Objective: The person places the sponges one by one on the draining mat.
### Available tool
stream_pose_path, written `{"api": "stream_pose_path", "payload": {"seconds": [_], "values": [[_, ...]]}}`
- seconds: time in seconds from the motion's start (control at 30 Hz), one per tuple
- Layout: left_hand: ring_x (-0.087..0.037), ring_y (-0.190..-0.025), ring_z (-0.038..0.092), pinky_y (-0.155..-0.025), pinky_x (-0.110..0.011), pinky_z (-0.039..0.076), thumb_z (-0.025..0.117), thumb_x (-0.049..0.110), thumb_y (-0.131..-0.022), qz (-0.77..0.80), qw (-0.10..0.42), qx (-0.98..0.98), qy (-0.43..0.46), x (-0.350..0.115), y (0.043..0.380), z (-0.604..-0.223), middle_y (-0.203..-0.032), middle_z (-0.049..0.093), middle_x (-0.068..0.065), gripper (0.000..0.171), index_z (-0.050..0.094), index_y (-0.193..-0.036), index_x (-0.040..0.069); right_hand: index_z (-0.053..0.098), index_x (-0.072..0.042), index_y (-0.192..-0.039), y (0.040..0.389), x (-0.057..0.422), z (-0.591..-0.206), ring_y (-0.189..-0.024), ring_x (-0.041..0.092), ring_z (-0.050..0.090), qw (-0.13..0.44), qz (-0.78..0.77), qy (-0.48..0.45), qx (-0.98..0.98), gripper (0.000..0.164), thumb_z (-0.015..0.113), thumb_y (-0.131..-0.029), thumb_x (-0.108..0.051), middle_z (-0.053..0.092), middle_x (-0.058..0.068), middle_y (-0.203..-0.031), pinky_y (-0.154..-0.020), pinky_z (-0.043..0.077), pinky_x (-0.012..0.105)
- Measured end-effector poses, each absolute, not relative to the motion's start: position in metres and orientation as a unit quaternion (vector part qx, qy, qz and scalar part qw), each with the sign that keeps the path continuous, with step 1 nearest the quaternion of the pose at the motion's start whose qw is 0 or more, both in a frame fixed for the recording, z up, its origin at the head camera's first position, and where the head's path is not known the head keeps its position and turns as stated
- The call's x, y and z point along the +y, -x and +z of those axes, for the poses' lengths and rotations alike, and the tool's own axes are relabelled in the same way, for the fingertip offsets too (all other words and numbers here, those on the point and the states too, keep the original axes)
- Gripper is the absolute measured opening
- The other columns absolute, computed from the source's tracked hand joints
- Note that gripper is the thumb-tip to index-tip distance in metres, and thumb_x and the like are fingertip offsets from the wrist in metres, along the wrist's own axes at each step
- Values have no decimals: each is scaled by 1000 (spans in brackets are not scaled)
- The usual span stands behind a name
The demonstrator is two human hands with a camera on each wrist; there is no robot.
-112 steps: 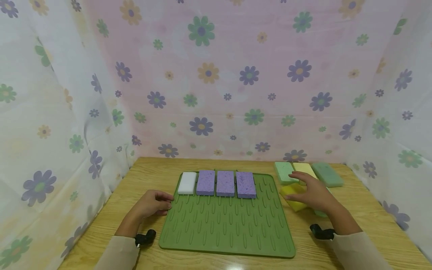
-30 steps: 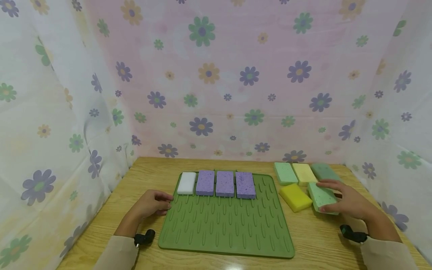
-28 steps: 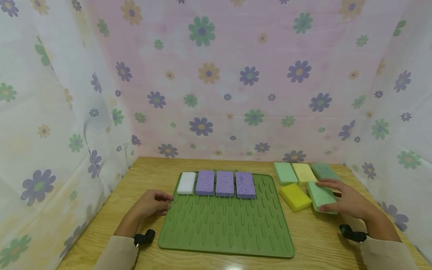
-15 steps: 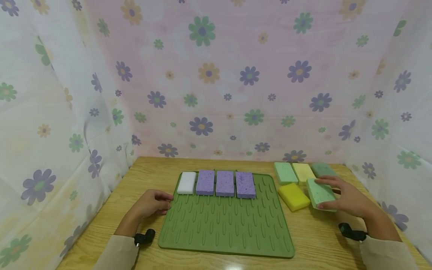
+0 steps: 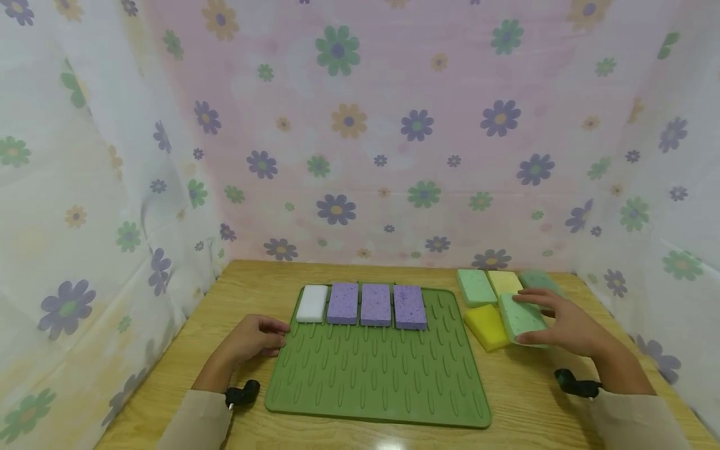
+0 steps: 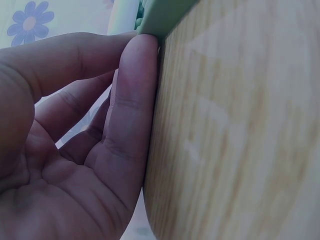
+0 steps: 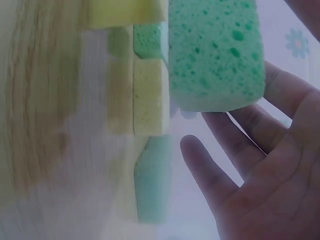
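In the head view my right hand (image 5: pixel 568 322) grips a light green sponge (image 5: pixel 520 319) by its edges, thumb in front and fingers behind. The right wrist view shows that speckled sponge (image 7: pixel 215 55) held off the wood surface. A bright yellow sponge (image 5: pixel 487 327) lies just left of it. At the left edge of the ribbed green mat (image 5: pixel 377 375), my left hand (image 5: pixel 253 340) rests with its fingertips touching the rim. On the mat's far side stand a white sponge (image 5: pixel 312 304) and three purple sponges (image 5: pixel 375 304) in a row.
Behind the right hand lie another light green sponge (image 5: pixel 475 287), a pale yellow sponge (image 5: pixel 504 282) and a dark green sponge (image 5: pixel 540 281). The wooden table (image 5: pixel 185 350) is bordered by flowered cloth (image 5: pixel 360 156) at the back and sides.
My right hand has gone from above the yellow sponge to the light green one, gripped it, lifted it and carried it slightly left and back. The left hand stays at the mat's edge.
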State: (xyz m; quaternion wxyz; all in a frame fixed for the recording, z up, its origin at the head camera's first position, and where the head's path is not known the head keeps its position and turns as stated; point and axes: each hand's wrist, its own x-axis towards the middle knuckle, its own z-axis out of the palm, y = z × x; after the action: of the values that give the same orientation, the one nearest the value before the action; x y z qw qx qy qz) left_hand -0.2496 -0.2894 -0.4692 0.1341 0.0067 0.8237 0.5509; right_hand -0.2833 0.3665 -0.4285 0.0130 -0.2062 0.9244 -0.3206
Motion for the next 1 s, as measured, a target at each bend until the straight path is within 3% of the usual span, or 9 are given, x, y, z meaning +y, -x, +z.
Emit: {"api": "stream_pose_path", "payload": {"seconds": [0.43,1.0], "values": [[-20,-89,71,-78,-36,64,73,9,-96,551,133,824,-7,-289,250,-469,-111,69,-15,34,69,-128,-3,51,-12,-152,293,344,-433,-134,58,44,1,-299,220,928,85,87,-83,-46,35,24,-161,-95,47,74],[-20,-88,71,-78,-36,64,73,9,-96,550,131,825,-15,-289,251,-469,-109,69,-15,33,69,-127,-4,52,-9,-151,308,314,-436,-141,49,42,-16,-318,246,916,89,88,-80,-48,40,21,-160,-107,41,72]]}}
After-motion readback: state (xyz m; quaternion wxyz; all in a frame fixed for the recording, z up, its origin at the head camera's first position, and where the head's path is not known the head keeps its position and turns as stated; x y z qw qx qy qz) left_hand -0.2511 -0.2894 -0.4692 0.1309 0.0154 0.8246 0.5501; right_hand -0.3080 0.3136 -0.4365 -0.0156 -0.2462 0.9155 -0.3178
